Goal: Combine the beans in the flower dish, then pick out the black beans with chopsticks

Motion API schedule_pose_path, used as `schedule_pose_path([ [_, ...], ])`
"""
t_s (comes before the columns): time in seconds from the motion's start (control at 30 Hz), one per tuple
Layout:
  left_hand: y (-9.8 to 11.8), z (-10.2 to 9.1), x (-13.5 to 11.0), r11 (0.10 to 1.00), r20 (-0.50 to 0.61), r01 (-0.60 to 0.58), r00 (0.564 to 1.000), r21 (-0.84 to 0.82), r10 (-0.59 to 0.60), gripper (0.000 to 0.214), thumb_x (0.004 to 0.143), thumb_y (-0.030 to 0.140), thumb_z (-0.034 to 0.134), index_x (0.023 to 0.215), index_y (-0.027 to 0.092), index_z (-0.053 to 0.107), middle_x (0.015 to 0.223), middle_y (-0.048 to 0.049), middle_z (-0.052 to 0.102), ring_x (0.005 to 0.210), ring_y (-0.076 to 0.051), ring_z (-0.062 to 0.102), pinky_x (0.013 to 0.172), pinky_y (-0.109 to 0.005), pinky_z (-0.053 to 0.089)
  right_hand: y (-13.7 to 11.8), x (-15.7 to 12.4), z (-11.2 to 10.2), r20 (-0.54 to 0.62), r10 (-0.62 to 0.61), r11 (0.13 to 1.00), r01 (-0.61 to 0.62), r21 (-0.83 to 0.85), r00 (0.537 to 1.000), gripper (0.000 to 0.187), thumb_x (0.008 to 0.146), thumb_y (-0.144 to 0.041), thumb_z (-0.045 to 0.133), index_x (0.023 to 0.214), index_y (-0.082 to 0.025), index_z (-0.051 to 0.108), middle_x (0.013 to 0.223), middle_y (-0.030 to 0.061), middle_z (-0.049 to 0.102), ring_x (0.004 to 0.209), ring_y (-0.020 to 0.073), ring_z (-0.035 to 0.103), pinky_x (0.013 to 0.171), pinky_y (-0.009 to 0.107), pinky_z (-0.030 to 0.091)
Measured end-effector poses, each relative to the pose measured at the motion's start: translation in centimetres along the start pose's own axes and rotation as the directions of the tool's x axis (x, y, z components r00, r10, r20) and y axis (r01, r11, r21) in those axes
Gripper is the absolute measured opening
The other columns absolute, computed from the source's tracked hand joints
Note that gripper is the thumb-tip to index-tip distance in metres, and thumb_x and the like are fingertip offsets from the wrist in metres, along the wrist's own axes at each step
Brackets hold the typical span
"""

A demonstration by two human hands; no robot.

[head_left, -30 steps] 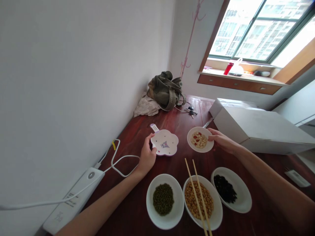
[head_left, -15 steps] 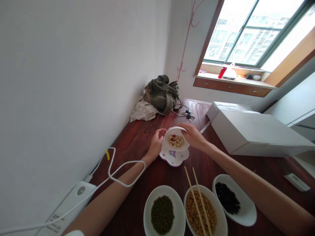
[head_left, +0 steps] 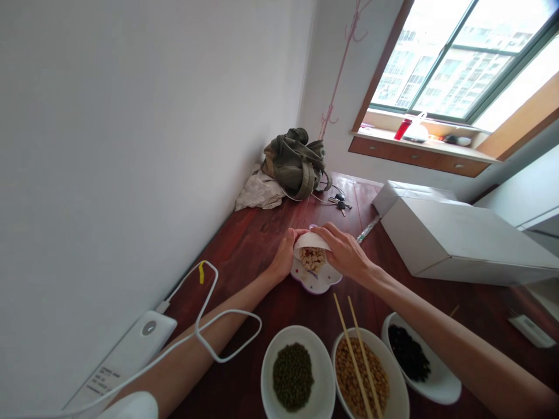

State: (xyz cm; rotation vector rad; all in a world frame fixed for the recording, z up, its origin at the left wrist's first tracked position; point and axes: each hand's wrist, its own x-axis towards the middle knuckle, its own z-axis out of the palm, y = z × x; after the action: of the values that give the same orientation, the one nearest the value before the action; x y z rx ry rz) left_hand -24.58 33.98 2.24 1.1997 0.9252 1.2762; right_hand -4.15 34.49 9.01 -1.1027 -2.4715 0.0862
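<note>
The left hand (head_left: 283,255) and right hand (head_left: 344,252) hold a white bowl (head_left: 311,240) tight from both sides, tipping it over a flower plate (head_left: 321,280) in the middle.

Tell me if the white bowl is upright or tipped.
Tipped: the white bowl leans over the flower-shaped plate, between left hand and right hand.

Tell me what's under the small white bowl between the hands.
A white flower-shaped plate lies there, with pale flakes above it; the bowl, left hand and right hand cover its middle.
</note>
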Motion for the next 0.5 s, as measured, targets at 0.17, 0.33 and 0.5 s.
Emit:
schedule_pose_path([
  [0.17,-0.6,-0.2,0.3,0.999,0.007,0.020,1.000,0.031,-0.020,0.095,0.098,0.093,0.023,0.127,0.020,0.077,0.126,-0.0115,0.082,0.121,-0.032,0.072,0.112,-0.047,0.053,-0.3,-0.4,-0.6,-0.009,-0.047,0.996,0.046,-0.081,0.999,0.073,0.080,-0.001,0.054,0.150,-0.022,0.055,0.134,0.0144,0.067,0.118,0.0293,0.065,0.078,0.035,0.060],
  [0.33,-0.7,-0.3,0.7,0.998,0.028,0.035,0.999,0.059,-0.037,0.091,0.100,0.088,0.028,0.126,0.015,0.075,0.121,-0.0160,0.083,0.112,-0.032,0.077,0.104,-0.049,0.058,-0.1,-1.0,-3.0,-0.074,0.016,0.999,-0.019,-0.038,0.997,0.073,0.080,-0.006,0.057,0.151,-0.024,0.058,0.138,0.0149,0.067,0.125,0.0319,0.064,0.082,0.038,0.061],
  [0.5,0.3,-0.3,0.9,0.985,0.069,-0.010,0.998,0.172,-0.002,0.053,0.104,0.062,0.054,0.117,0.018,0.080,0.118,-0.0127,0.084,0.117,-0.030,0.075,0.110,-0.048,0.056,4.8,-2.0,-5.4,-0.213,0.338,0.940,-0.319,0.122,0.916,0.050,0.092,-0.015,0.049,0.139,-0.021,0.064,0.134,0.0127,0.072,0.122,0.0301,0.067,0.103,0.046,0.057],
])
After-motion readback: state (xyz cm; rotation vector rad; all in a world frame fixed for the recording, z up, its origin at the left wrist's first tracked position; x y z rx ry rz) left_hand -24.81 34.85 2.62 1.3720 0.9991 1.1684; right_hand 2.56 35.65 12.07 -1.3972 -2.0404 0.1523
